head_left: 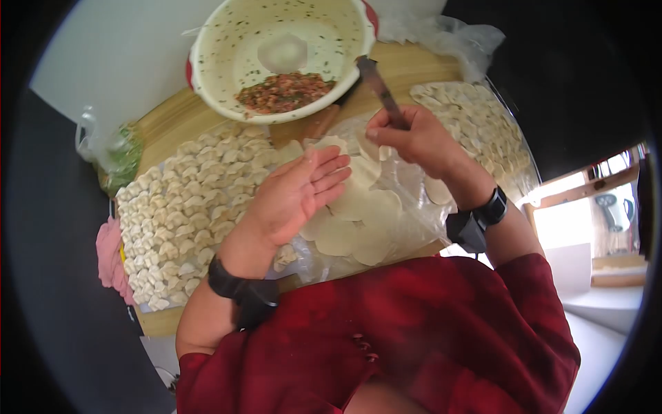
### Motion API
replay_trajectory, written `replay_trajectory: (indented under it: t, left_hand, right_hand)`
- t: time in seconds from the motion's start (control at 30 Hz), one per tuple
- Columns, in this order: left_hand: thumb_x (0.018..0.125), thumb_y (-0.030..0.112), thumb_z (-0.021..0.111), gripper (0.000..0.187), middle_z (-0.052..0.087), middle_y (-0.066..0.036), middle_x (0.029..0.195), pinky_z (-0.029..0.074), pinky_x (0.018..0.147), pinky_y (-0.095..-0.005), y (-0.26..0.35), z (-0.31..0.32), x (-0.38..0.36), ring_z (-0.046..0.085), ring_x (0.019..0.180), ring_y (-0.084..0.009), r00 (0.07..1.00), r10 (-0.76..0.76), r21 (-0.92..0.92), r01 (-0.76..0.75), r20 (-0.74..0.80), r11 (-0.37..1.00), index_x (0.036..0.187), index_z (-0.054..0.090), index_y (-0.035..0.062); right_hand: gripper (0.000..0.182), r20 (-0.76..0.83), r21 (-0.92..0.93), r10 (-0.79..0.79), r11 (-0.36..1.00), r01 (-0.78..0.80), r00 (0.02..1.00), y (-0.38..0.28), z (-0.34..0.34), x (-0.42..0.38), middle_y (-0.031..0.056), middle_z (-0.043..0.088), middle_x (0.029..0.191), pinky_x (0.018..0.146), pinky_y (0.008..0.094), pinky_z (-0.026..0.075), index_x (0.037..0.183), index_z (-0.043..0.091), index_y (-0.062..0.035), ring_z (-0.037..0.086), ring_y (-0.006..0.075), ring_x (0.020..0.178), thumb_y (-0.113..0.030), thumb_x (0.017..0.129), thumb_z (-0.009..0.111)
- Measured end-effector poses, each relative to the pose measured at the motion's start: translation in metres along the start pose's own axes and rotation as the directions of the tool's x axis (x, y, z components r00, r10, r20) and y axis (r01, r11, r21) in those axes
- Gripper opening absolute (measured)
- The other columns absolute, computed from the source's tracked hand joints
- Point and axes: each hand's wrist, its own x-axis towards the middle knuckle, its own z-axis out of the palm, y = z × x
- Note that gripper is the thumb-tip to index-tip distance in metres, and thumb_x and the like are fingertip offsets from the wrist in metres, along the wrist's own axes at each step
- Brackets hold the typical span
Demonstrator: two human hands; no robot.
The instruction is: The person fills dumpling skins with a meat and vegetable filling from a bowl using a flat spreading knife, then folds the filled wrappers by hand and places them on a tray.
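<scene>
Near the bowl (pixel 207 52), the left hand (pixel 296 193) was held open-fingered over wrappers (pixel 358 221); right hand (pixel 414 141) fingers were clamped on a spatula (pixel 378 86)

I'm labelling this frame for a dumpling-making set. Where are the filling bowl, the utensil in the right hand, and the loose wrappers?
filling bowl (pixel 207 52): head view, on its bare left inner wall.
utensil (pixel 378 86): head view, mid-shaft above the right hand.
loose wrappers (pixel 358 234): head view, on a round wrapper near the body.

1 bowl (pixel 207 76), 2 hands, 1 spatula (pixel 378 86), dumplings (pixel 186 200) & wrappers (pixel 358 214) too many to count
</scene>
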Motion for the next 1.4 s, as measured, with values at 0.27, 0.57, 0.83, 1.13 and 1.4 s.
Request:
replay_trajectory:
  t: [0.27,0.57,0.83,1.13,1.4]
  left_hand:
    - [0.102,0.031,0.046,0.046,0.055,-0.014,0.131,0.049,0.101,-0.0386,0.007,-0.013,-0.013,0.056,0.119,-0.0284,0.982,0.116,-0.071,-0.128,-0.146,0.989,0.137,0.041,0.0015]
    - [0.1,0.018,0.046,0.041,0.055,-0.019,0.131,0.047,0.102,-0.0414,0.029,-0.04,-0.013,0.055,0.121,-0.0313,0.906,0.164,-0.072,-0.207,-0.389,0.976,0.134,0.041,-0.0053]
    - [0.102,0.013,0.04,0.035,0.058,-0.017,0.121,0.052,0.097,-0.0404,0.039,-0.053,-0.006,0.059,0.114,-0.0297,0.843,0.258,0.005,-0.29,-0.472,0.957,0.133,0.044,-0.004]
    - [0.102,0.014,0.041,0.034,0.055,-0.02,0.127,0.048,0.102,-0.0462,0.05,-0.066,0.009,0.057,0.116,-0.0301,0.827,0.267,-0.098,-0.358,-0.495,0.929,0.128,0.044,-0.0092]
    - [0.103,0.014,0.038,0.035,0.054,-0.021,0.127,0.048,0.104,-0.0463,0.058,-0.062,0.01,0.056,0.117,-0.0309,0.827,0.261,-0.114,-0.361,-0.498,0.926,0.128,0.042,-0.0102]
  right_hand:
    - [0.023,0.233,-0.024,-0.288,0.953,0.301,0.929,-0.022,0.064,0.032,0.003,0.066,0.082,0.074,0.028,0.05,0.099,0.068,-0.0008,0.06,0.0127,0.076,-0.022,0.093,0.063]
    - [0.018,0.319,-0.787,-0.443,0.369,0.495,0.838,-0.054,0.045,0.121,0.0193,0.064,0.076,0.068,0.042,0.049,0.086,0.069,-0.0014,0.061,0.0355,0.073,-0.017,0.085,0.062]
    - [0.012,0.37,-0.85,-0.479,0.172,0.498,0.796,-0.035,0.069,0.15,0.0202,0.066,0.076,0.067,0.0425,0.053,0.077,0.069,0.0002,0.066,0.0372,0.073,-0.006,0.074,0.059]
    - [0.013,0.381,-0.849,-0.364,0.227,0.477,0.85,-0.04,0.072,0.138,0.0194,0.064,0.076,0.069,0.0443,0.05,0.08,0.068,0.0001,0.062,0.0382,0.076,-0.001,0.071,0.058]
    - [0.015,0.287,-0.693,-0.513,0.472,0.545,0.809,-0.033,0.07,0.12,0.0185,0.066,0.077,0.069,0.042,0.05,0.086,0.07,-0.0012,0.062,0.037,0.074,-0.006,0.08,0.057]
